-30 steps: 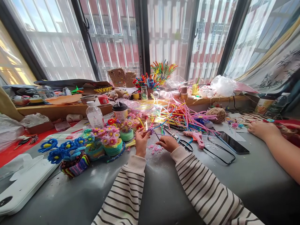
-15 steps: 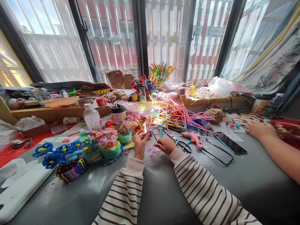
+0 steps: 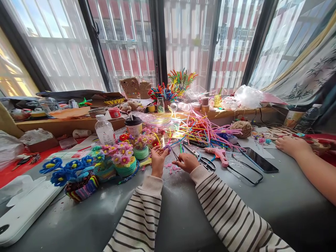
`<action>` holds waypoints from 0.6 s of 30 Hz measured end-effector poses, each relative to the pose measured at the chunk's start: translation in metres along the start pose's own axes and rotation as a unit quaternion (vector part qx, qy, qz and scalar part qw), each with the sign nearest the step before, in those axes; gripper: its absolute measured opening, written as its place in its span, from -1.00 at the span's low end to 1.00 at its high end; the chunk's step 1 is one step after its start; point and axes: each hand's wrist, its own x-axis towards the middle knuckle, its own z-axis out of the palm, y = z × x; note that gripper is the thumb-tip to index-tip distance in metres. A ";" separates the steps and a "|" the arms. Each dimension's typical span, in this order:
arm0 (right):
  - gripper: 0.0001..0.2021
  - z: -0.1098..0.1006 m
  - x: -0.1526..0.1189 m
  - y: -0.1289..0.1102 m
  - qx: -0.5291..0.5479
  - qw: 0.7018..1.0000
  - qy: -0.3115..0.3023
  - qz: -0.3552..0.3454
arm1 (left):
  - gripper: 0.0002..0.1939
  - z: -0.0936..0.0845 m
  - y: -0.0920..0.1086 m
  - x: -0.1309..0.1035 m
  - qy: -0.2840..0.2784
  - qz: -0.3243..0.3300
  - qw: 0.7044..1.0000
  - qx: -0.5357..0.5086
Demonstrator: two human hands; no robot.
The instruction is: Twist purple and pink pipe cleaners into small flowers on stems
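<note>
Between the fingertips of my left hand (image 3: 158, 161) is a small purple fuzzy piece (image 3: 167, 148). My right hand (image 3: 188, 162) grips small dark scissors (image 3: 174, 154), whose blades point up and left at the purple piece. Pink fuzzy scraps (image 3: 173, 168) lie on the grey table (image 3: 178, 217) between my wrists. Left of my hands stand little pots of fuzzy flowers, pink ones (image 3: 124, 156) in a green pot and blue ones (image 3: 60, 176) in a striped pot.
A pink glue gun (image 3: 221, 155), larger scissors (image 3: 207, 163) and a black phone (image 3: 259, 160) lie to the right. Colourful pipe cleaners (image 3: 202, 127) are heaped behind. Another person's arm (image 3: 309, 161) rests at far right. A bottle (image 3: 104, 131) and lidded cup (image 3: 133, 126) stand back left.
The scissor blades look more spread beside the purple piece, and my right hand has turned slightly. The whole view has shifted a little, with objects appearing slightly farther right.
</note>
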 end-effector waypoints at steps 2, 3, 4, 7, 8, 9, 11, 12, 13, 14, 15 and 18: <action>-0.53 -0.002 -0.001 -0.001 -0.011 1.000 0.001 0.001 | -0.60 0.000 -0.001 0.000 -0.002 0.005 1.000 -0.001; -0.52 -0.003 -0.001 -0.002 -0.018 1.000 0.002 0.002 | -0.60 -0.001 -0.002 0.001 -0.004 0.006 1.000 0.000; -0.51 -0.004 -0.001 -0.002 -0.026 1.000 0.005 0.004 | -0.59 -0.001 -0.002 0.001 -0.006 0.007 1.000 0.003; -0.49 -0.007 -0.002 -0.003 -0.052 0.998 0.014 0.013 | -0.57 -0.001 -0.003 0.002 -0.006 0.013 1.000 0.013; -0.49 -0.007 -0.002 -0.004 -0.060 0.998 0.017 0.015 | -0.57 -0.001 -0.003 0.002 -0.005 0.013 1.000 0.017; -0.49 -0.008 -0.002 -0.004 -0.068 0.997 0.020 0.017 | -0.56 -0.001 -0.003 0.002 -0.003 0.014 1.000 0.020; -0.50 -0.009 -0.002 -0.004 -0.081 0.996 0.023 0.024 | -0.55 -0.001 -0.002 0.001 -0.003 0.012 1.000 0.026; -0.51 -0.009 -0.002 -0.005 -0.086 0.996 0.023 0.027 | -0.55 -0.001 -0.002 0.001 -0.006 0.011 1.000 0.028; -0.52 -0.010 -0.002 -0.005 -0.091 0.995 0.022 0.031 | -0.54 -0.001 -0.002 0.001 -0.009 0.011 0.999 0.029; -0.53 -0.010 -0.002 -0.005 -0.094 0.995 0.020 0.034 | -0.55 -0.001 -0.002 0.001 -0.014 0.010 0.999 0.030; -0.55 -0.010 -0.001 -0.005 -0.096 0.995 0.019 0.038 | -0.55 -0.001 -0.002 0.001 -0.016 0.011 0.999 0.031; -0.60 -0.009 -0.001 -0.004 -0.086 0.995 0.026 0.051 | -0.55 -0.001 -0.001 0.000 -0.017 0.018 0.999 0.035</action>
